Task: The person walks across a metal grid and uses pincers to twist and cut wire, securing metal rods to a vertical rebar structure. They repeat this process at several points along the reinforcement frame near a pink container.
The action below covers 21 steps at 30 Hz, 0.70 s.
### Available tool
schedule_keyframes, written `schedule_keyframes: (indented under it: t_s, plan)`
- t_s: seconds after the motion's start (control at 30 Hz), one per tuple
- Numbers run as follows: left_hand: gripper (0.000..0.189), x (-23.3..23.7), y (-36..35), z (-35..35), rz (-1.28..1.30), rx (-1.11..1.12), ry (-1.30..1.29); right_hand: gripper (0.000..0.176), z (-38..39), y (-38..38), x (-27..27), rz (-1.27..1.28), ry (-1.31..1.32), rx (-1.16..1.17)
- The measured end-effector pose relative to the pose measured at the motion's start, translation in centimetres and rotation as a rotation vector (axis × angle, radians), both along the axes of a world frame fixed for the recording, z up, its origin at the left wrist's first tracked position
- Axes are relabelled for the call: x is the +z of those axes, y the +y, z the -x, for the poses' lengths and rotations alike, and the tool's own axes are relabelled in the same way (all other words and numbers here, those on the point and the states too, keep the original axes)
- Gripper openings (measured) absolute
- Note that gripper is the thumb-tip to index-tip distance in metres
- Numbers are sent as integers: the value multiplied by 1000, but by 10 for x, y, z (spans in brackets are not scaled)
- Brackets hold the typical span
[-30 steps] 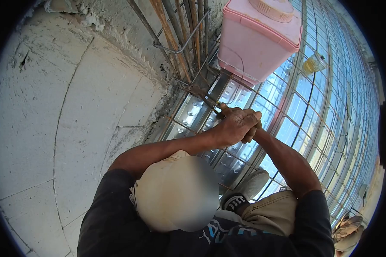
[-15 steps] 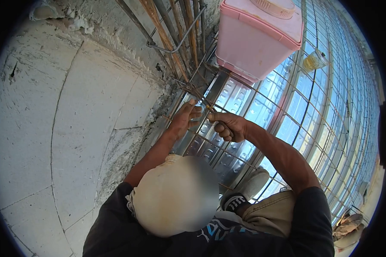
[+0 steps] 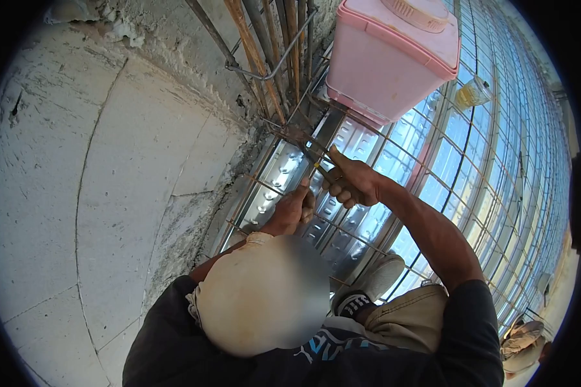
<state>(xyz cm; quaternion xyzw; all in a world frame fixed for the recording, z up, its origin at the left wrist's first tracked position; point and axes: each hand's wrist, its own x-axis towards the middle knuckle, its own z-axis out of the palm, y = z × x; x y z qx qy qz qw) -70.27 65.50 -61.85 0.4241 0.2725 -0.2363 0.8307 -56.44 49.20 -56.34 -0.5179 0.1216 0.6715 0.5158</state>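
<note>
My right hand (image 3: 352, 180) is wrapped round a handle of dark metal pincers (image 3: 317, 155), its thumb pointing up along the tool. The jaws point up and left to the rusty steel bars (image 3: 292, 133) at the foot of the upright bundle; their exact bite is too small to make out. My left hand (image 3: 295, 208) is closed just below, thumb side at the lower end of the other handle. Its curled fingers hide most of what they grip. Both hands are above the steel mesh and the shiny ribbed metal decking (image 3: 342, 222).
A pink lidded container (image 3: 390, 64) stands on the mesh ahead. To its right lies a clear jar with yellowish contents (image 3: 473, 93). Upright rebar (image 3: 271, 45) rises by the rough concrete edge. Pale blocks (image 3: 135, 142) fill the left, and my shoe (image 3: 368, 290) rests on the mesh.
My left hand has dropped back from the bars and gone from spread fingers to closed. My right hand has shifted slightly right and turned, thumb now up, with the pincers showing more clearly.
</note>
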Motion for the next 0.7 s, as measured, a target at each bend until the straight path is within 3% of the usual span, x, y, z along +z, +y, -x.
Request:
schedule_keyframes:
  t_s: [0.03, 0.07, 0.17, 0.2, 0.27, 0.37, 0.4, 0.5, 0.63, 0.67, 0.7]
  plan:
    - [57, 2, 7, 5, 11, 33, 63, 81, 4, 0, -4, -41, 70, -27]
    - [57, -8, 18, 9, 192, -82, -19, 82, 7, 0, -9, -83, 137, -53]
    - [74, -14, 14, -8, 167, -73, 34, 81, 12, -1, -19, -180, 206, -64]
    - [87, 4, 18, -22, 17, -168, 36, 81, 14, 1, -18, -210, 189, -61]
    - [72, -3, 23, -52, 200, -109, -17, 85, 17, 2, -28, -342, 217, -42]
    - [46, -14, -1, -86, 325, 203, 26, 79, 25, 3, -28, -108, -42, -45]
    - [40, -16, -11, -93, 335, 325, 49, 71, 18, -1, -27, 16, -162, 130]
    - [38, -22, -26, -101, 4, 428, 122, 61, 11, -1, -31, 115, -580, 205]
    - [38, -23, -40, -116, -216, 442, 203, 49, 47, 9, -53, 378, -1285, 187]
    - [43, -27, -42, -116, -175, 504, 171, 45, 46, 11, -56, 475, -1218, 272]
    - [43, -22, -39, -114, -202, 435, 181, 43, 43, 12, -52, 403, -1180, 253]
